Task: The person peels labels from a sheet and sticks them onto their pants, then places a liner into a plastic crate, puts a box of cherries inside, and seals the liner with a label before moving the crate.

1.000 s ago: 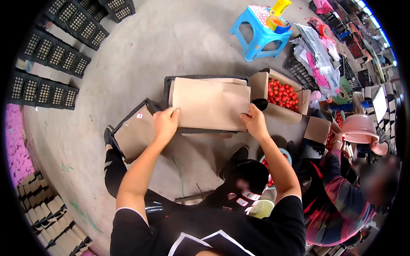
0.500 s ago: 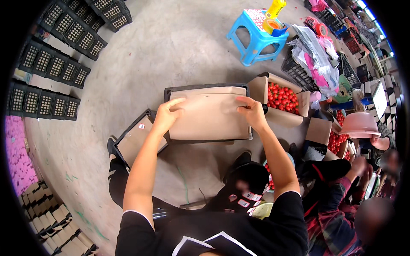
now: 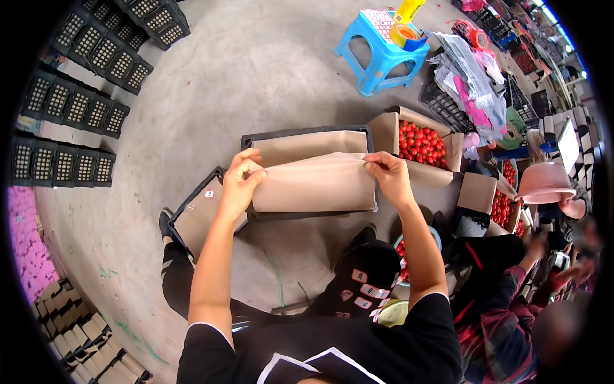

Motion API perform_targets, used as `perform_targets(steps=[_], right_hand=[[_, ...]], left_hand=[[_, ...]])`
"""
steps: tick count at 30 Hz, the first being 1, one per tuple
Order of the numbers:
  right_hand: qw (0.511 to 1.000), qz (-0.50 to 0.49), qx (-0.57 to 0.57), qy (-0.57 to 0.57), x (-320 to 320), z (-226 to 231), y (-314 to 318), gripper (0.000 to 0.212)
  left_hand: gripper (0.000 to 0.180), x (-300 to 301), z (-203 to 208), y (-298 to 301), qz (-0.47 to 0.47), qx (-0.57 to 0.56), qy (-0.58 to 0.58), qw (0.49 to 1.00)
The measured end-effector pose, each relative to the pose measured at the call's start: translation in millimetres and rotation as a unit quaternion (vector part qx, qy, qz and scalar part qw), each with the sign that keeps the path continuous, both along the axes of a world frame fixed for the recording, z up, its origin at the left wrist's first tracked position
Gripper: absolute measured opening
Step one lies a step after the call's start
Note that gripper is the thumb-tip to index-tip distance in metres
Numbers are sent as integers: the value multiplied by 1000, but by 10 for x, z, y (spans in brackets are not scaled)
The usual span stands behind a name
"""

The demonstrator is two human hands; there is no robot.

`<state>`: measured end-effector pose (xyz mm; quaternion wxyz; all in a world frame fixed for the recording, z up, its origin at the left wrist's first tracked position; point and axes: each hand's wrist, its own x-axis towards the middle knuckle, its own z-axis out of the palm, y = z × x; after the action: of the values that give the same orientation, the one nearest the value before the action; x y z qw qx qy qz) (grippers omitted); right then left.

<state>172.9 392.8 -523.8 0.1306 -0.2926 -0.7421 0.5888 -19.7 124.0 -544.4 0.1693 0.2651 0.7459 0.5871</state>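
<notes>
A black crate [image 3: 249, 142] in front of me is lined with brown paper. My left hand [image 3: 242, 181] pinches the left end of the near paper flap [image 3: 313, 187], and my right hand [image 3: 389, 174] grips its right end between thumb and fingers. The flap's far edge is raised toward me, so the paper lining [image 3: 307, 144] inside the crate's far side shows. Beside my left forearm, a second paper-covered crate [image 3: 203, 208] leans tilted near my foot, with a small white label on it.
At right, cherry tomatoes [image 3: 422, 144] fill a paper-lined box. Beyond stands a blue stool [image 3: 382, 54] with tape and a yellow bottle. Black crates [image 3: 70, 99] are stacked at left. A person in plaid [image 3: 492, 320] sits right; another hand holds a pink basin [image 3: 545, 184].
Both hands have closed on the paper flap and drawn its far edge up and toward me, uncovering the crate's far part. The pink basin has shifted slightly right.
</notes>
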Motion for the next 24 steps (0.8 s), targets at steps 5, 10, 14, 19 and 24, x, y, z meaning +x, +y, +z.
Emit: perform_targets(steps=[5,10,14,19,24], right_hand=[[984,24,175,23,-157,-119,25,6],[922,58,377,-62,-399,-467,130,9],[829,34,544,-124,-387,-601,129,14],[801,47,593,-62,-551,-406,-125,30],[804,205,538,-147,-390,-462,-359,72]], left_hand=[[12,-70,0,77,24,-113,-69,991],[11,-141,-237,306,41,-279,201,938],[43,257,21,722,6,-260,433,863],[54,475,-294,735,-136,-340,398,841],[60,357,-380,656,-102,-336,390,851]])
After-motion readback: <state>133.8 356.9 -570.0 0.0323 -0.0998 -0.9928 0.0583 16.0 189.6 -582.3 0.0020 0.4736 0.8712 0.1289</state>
